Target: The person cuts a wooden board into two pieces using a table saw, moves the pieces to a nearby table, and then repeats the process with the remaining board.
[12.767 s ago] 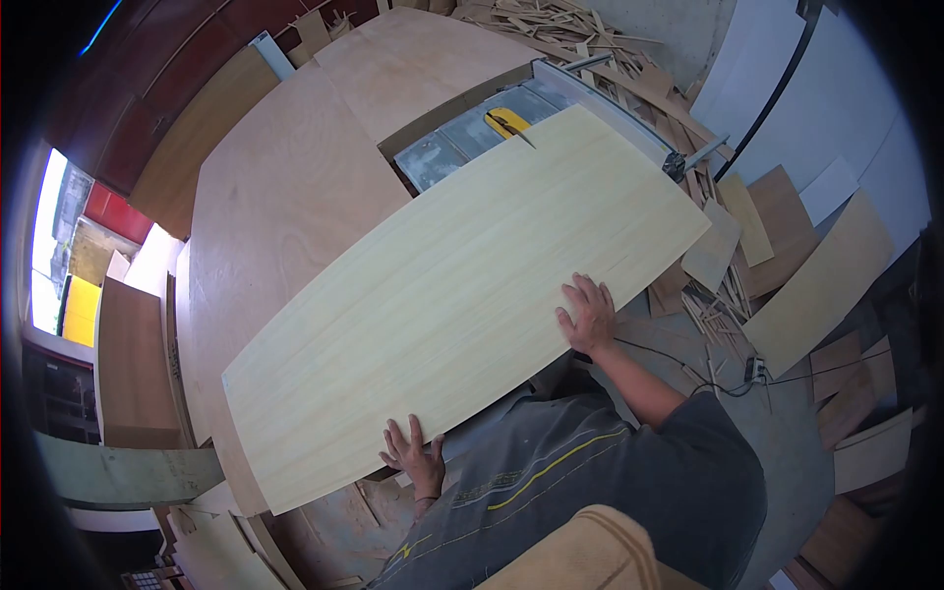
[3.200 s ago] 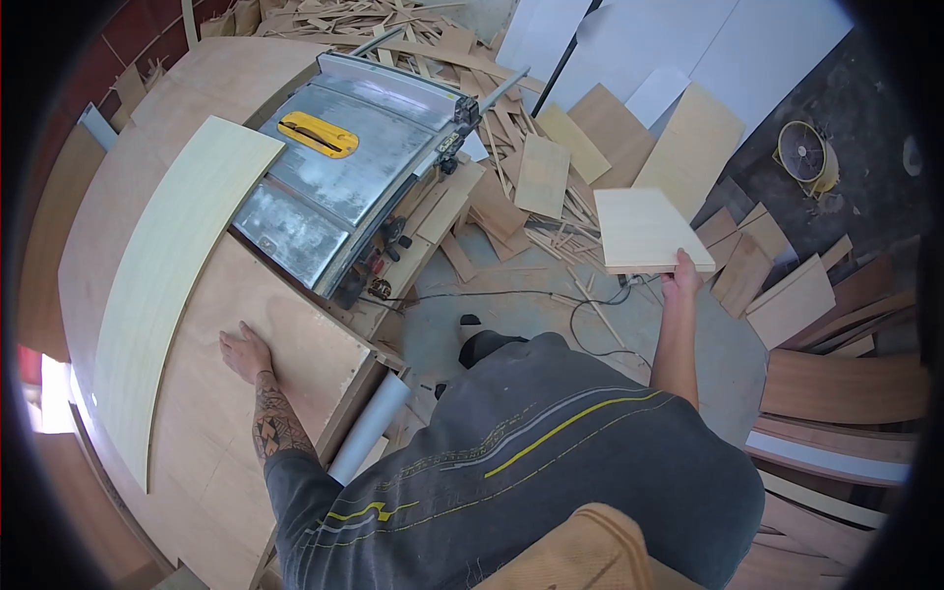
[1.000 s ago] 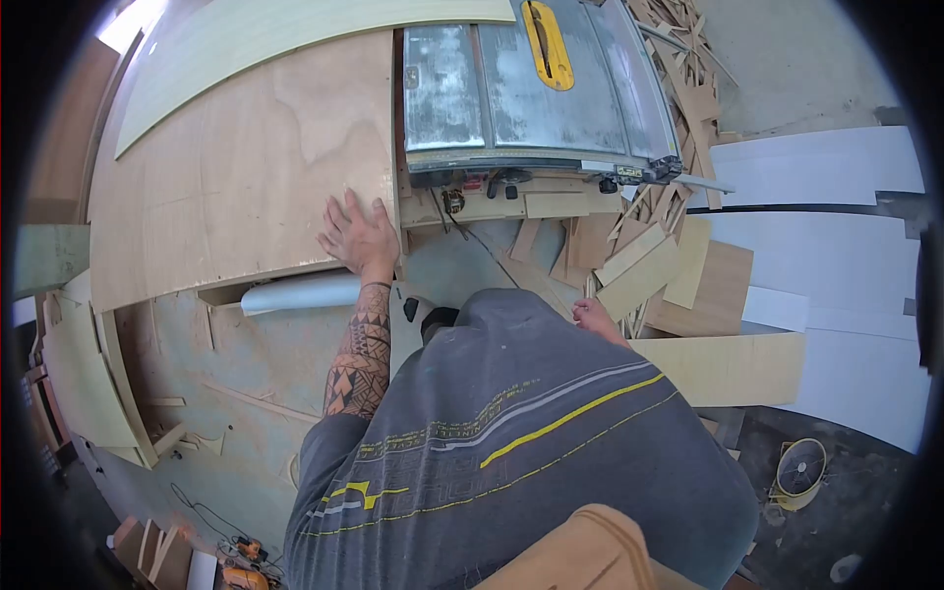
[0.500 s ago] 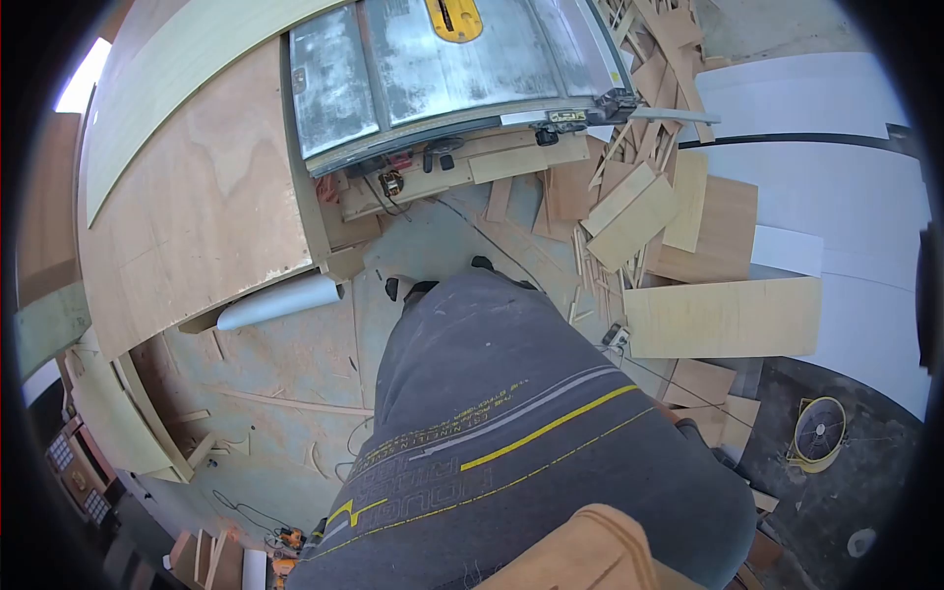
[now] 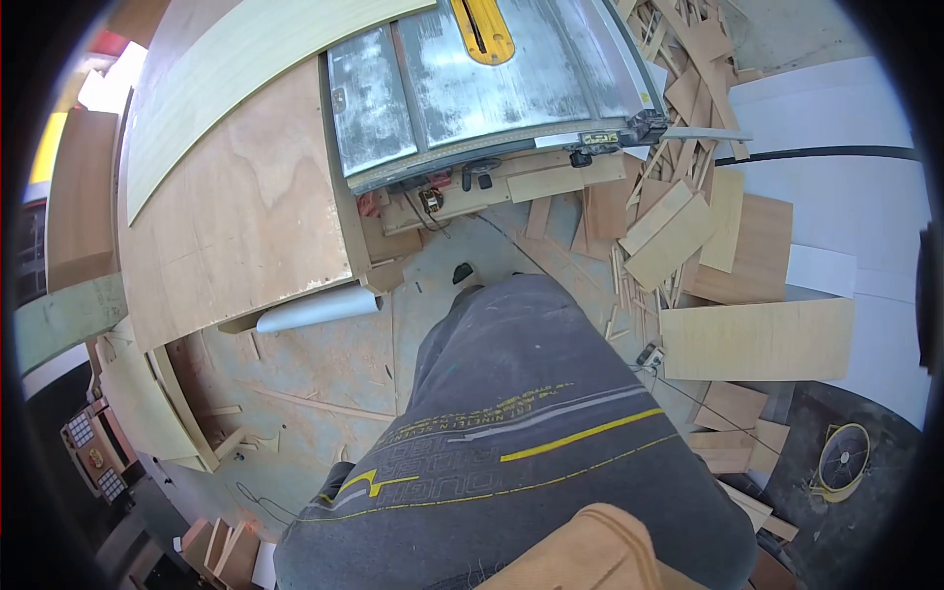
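Observation:
Neither of my hands shows; my grey shirt [image 5: 551,344] with yellow and grey stripes fills the lower middle, above one dark shoe tip [image 5: 463,271]. In front of me stands a table saw [image 5: 511,98] with a worn metal top and a yellow blade insert [image 5: 484,34]. A wooden side table [image 5: 246,187] adjoins it on the left, and a pale plywood sheet [image 5: 187,128] lies across that. Beneath the saw's front edge, a shelf [image 5: 541,187] holds small items, among them a tape measure [image 5: 431,200].
Plywood offcuts [image 5: 669,236] are heaped right of the saw, with a larger plywood panel [image 5: 757,339] on the floor. White sheets [image 5: 836,206] lie farther right, above a round fan [image 5: 844,458]. A white roll [image 5: 320,308] sits under the side table; a cable [image 5: 511,243] crosses the floor.
The view has shifted, so the saw and boards appear farther right and slightly lower. Two shoe tips showed before; one shows now. Orange tools at the lower left have left the view.

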Action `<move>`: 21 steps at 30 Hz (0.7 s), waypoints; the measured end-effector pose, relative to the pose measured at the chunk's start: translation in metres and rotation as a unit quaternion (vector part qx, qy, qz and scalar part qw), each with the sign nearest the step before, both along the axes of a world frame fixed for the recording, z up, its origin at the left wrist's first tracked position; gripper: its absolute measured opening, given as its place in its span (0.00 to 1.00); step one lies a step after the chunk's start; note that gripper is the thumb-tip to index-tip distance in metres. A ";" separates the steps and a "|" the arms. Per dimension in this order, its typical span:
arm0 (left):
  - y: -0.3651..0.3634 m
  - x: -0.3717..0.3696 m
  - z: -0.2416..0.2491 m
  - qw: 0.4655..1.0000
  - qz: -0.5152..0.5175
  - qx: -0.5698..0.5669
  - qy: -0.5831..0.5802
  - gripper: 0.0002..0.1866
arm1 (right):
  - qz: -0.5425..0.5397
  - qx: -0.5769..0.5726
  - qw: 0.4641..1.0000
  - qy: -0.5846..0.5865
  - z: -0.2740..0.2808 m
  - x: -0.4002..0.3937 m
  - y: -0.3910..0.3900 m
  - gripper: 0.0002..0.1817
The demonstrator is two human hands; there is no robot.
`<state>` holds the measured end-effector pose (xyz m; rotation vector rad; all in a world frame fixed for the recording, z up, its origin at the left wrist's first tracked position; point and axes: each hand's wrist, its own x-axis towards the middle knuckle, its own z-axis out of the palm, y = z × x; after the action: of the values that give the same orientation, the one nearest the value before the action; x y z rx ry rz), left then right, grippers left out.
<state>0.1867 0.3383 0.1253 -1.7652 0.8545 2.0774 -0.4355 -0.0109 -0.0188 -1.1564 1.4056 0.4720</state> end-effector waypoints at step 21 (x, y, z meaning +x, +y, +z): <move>-0.149 -0.056 -0.161 0.988 -0.062 -0.138 0.023 0.31 | 0.027 -0.035 0.999 0.029 0.051 0.009 -0.053 0.18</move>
<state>0.1307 0.1897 -0.0352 -1.7480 1.2855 2.0039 -0.4264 -0.0635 0.0324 -1.2488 1.4528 0.5021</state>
